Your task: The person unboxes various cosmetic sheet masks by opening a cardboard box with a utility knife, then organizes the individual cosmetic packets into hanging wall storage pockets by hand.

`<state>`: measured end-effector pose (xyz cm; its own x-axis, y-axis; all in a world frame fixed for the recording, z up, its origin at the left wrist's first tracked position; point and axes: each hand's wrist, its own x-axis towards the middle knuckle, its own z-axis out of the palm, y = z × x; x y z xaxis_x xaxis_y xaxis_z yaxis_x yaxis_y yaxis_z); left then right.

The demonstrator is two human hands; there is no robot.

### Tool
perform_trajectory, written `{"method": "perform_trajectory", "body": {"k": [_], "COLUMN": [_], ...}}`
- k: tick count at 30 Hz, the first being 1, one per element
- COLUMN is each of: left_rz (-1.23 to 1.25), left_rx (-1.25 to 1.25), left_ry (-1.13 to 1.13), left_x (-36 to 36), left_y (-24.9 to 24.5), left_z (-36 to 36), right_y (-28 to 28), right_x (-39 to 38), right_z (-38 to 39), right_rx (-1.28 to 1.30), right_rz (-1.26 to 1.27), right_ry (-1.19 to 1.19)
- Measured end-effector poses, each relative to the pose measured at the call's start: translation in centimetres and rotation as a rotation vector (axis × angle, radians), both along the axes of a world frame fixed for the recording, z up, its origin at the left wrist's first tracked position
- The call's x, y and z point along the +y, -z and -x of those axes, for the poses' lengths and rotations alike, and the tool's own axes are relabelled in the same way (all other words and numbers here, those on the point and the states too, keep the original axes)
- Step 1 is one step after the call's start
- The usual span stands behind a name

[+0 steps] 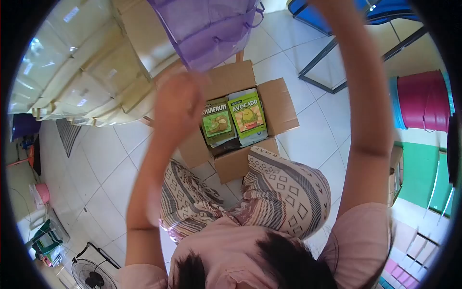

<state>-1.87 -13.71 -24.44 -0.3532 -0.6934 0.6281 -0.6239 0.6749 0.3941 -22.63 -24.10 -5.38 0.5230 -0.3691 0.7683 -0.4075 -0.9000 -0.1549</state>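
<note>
My left hand point(180, 103) is raised over the left side of an open cardboard box point(233, 74), just below the lower corner of a purple hanging fabric organizer point(207, 33). Motion smears its fingers, so I cannot make out whether it touches the purple cloth or holds anything. Up at the top edge of the view my right forearm point(368, 106) stretches away, and the hand itself is cut off. Inside the box stand a green kiwifruit packet point(219, 125) and a bright green avocado packet point(248, 115), side by side.
Cream organizers with clear pockets point(82, 62) hang at left. A dark metal frame point(320, 84) with blue fabric point(385, 9) stands at upper right. Pink and blue buckets point(423, 101) sit at right, and a fan point(94, 277) at lower left. My knees flank the box.
</note>
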Motion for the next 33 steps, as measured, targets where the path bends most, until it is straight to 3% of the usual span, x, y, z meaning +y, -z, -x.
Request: {"method": "perform_trajectory", "body": {"k": [1,2,3,4,5,7,13,22,25,28,33], "left_rz": [-0.349,-0.487,-0.458,-0.426,-0.369,-0.249,-0.184,-0.125,-0.236,-0.163,-0.014], "left_rx": [-0.130,-0.208,-0.257,-0.305,-0.357,-0.465,-0.722,-0.766,-0.722,-0.796,-0.690], "left_ry": [0.023,0.117,0.193,0.264,0.300,0.373,0.407,0.318,0.343,0.306,0.357], "left_x": [1.4,3.0,4.3,5.2,5.6,5.9,4.9,3.9,4.2,4.5,4.9], "left_y": [5.4,7.0,10.7,14.1,15.7,17.6,21.4,22.3,22.1,21.7,23.9], "left_z": [0.8,2.0,2.9,3.8,4.7,6.6,9.0,9.0,9.0,9.3,10.2], "right_y": [5.0,10.3,15.0,21.2,27.2,33.3,36.2,38.7,39.0,39.4,39.0], "right_x": [2.1,4.1,5.5,7.1,8.9,11.6,14.8,12.5,12.2,12.7,12.4], "right_z": [1.7,3.0,4.5,6.0,8.1,10.2,9.9,10.1,10.5,10.5,10.3], "right_rx": [-0.034,-0.005,0.306,0.363,0.372,0.775,0.782,0.827,0.765,0.768,0.682], "right_rz": [-0.170,-0.410,-0.759,-0.952,-0.750,-0.629,-0.736,-0.468,-0.566,-0.430,-0.543], "right_ry": [0.072,0.154,0.320,0.363,0.231,0.188,0.237,0.257,0.214,0.244,0.211]}}
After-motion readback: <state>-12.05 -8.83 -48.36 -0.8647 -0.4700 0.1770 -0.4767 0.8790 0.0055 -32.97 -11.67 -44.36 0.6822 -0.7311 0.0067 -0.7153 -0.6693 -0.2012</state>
